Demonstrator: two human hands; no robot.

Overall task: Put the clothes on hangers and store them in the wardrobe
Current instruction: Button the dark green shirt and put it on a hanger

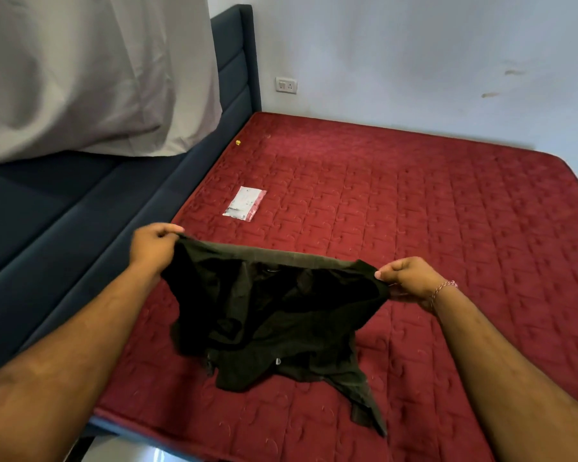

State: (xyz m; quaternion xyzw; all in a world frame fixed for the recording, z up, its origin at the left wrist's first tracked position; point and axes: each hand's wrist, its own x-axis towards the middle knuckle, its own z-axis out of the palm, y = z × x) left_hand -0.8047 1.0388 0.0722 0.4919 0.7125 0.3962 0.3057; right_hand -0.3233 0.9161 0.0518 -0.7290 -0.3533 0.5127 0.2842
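A dark olive-black garment hangs stretched between my two hands above the red quilted mattress. My left hand pinches its upper left corner. At the upper right corner my right hand, with a thread bracelet on the wrist, grips the cloth. The top edge is pulled taut between them, and the lower part trails crumpled onto the mattress near the front edge. No hanger and no wardrobe are in view.
A small plastic packet lies on the mattress beyond the garment. A tiny yellow object sits near the dark blue headboard on the left. Grey cloth hangs at upper left. A wall socket is behind the bed.
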